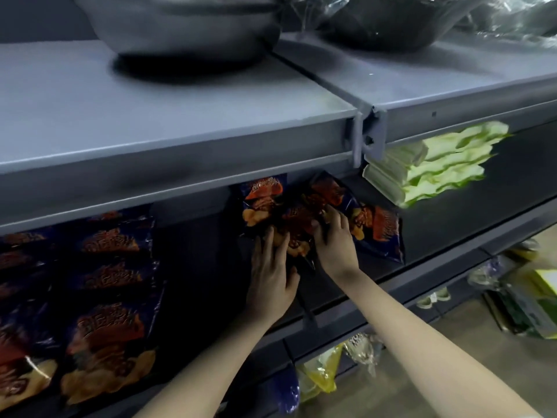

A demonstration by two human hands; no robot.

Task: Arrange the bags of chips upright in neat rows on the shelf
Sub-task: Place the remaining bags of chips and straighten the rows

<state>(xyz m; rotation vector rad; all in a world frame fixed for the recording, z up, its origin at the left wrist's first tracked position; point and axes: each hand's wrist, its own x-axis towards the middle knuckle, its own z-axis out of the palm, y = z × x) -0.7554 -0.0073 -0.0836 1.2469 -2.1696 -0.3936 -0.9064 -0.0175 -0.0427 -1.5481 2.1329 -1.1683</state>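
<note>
Partly hidden: the bags (262,203) have tops tucked under the upper shelf (180,122), and blur smears the print, so text is unreadable. L hand (271,276) & R hand (334,242) cover the pile's middle; exact count unclear, approx 3-4. Pile sits mid-shelf (452,224), not in a row. Leftmost bag is near upright w/ long axis vertical; those on the right tilt, long axes running upper-left to lower-right. Dark blue foil, red-orange logo, yellow chips pic. L fingers lie fairly straight on a bag; R fingers & thumb curl on another. Same-type row (111,297) at far left, green packs (437,164) at right.
</note>
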